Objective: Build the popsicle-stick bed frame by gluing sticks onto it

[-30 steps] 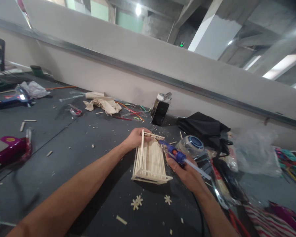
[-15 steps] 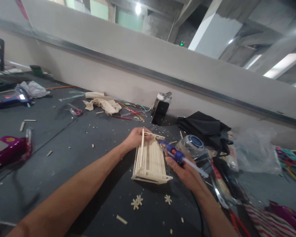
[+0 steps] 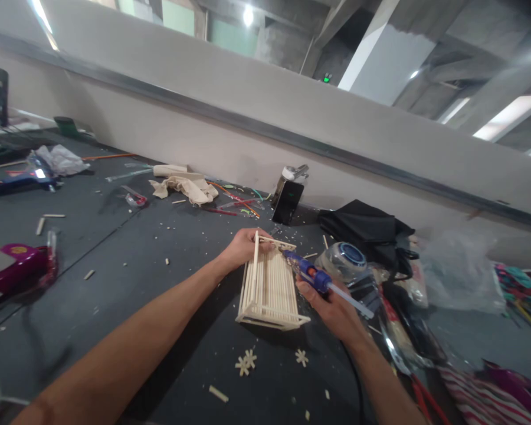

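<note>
A small frame of pale wooden sticks (image 3: 274, 283) rests on the dark table in front of me. My left hand (image 3: 244, 247) is closed on its far left corner, with some fingertips hidden behind the sticks. In my right hand (image 3: 325, 298) is a blue hot glue gun (image 3: 310, 271), a clear glue stick poking out of its back end. Its nozzle points to the frame's far end, close to the sticks; whether it touches I cannot tell. Star-shaped wooden pieces (image 3: 301, 357) and a short stick (image 3: 218, 394) lie nearer to me.
A phone (image 3: 287, 202) leans upright beyond the frame. Right of my hand stand a clear jar with a blue lid (image 3: 351, 255) and a black bag (image 3: 365, 227). Crumpled cloth (image 3: 188, 186) lies at the back, a magenta device (image 3: 13, 271) at left. The glue gun's cord (image 3: 357, 378) hangs toward me.
Both hands, the stick frame and the glue gun stay almost exactly where they were. A bright patch now shows at the wall's top left.
</note>
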The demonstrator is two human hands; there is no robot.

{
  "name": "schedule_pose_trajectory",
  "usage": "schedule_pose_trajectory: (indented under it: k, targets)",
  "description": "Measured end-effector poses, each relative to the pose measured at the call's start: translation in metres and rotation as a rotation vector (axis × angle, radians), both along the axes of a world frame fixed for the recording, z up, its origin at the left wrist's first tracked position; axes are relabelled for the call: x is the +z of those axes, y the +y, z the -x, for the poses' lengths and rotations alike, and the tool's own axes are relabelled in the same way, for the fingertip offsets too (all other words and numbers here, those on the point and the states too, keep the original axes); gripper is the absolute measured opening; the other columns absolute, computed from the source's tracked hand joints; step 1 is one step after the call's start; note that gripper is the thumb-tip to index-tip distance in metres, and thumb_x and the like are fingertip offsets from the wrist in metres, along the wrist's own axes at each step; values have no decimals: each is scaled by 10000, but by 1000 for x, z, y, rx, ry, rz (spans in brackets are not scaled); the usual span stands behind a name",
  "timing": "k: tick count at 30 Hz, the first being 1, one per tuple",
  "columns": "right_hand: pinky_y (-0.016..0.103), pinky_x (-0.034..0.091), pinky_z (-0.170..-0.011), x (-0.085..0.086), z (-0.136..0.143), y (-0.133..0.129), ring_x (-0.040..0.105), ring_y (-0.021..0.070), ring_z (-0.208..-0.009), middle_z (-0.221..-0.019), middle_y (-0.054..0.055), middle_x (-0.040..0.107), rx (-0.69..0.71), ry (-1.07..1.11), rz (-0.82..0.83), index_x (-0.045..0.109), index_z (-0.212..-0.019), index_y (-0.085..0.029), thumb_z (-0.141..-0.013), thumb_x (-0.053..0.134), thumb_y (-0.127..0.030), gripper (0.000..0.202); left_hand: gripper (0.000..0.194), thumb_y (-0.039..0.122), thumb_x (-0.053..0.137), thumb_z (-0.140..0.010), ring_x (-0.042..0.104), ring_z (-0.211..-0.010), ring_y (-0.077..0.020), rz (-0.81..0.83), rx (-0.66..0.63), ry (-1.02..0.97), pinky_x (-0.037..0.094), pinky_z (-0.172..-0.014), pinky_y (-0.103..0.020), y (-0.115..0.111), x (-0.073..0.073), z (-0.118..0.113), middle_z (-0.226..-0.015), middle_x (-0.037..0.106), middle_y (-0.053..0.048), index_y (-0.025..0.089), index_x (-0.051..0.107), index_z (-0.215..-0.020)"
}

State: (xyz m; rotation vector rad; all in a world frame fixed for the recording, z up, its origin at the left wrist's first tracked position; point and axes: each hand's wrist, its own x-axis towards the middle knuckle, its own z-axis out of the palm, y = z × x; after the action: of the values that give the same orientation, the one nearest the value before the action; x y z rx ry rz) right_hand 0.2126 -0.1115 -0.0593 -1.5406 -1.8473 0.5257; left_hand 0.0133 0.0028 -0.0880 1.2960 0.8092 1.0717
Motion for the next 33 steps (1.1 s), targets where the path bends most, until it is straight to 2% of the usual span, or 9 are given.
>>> schedule_pose_trajectory:
  k: [13,21,33]
  targets:
    - [309,499,-726,-4,3,1,645,201,-793,-882,38,706,46,1,10,636,-899,-204,-850,559,-432,245,313,332,781,-557,499,-519,-81,-22,13,-14,388,-509,-204,-3,4,0,-594,599,-6,91,653,-709]
    - [320,495,-712,-11,0,5,649,206,-782,-863,40,703,48,15,-7,627,-891,-204,-844,564,-448,256,309,324,784,-547,503,-512,-79,-11,21,-24,387,-499,-199,-3,3,-1,-592,596,2,97,646,-704]
    - [310,499,-698,-11,1,4,648,200,-772,-851,36,700,53,41,-9,635,-898,-201,-843,568,-446,260,323,316,795,-539,503,-517,-78,-12,14,-9,391,-506,-199,-1,1,0,-597,602,1,93,654,-723]
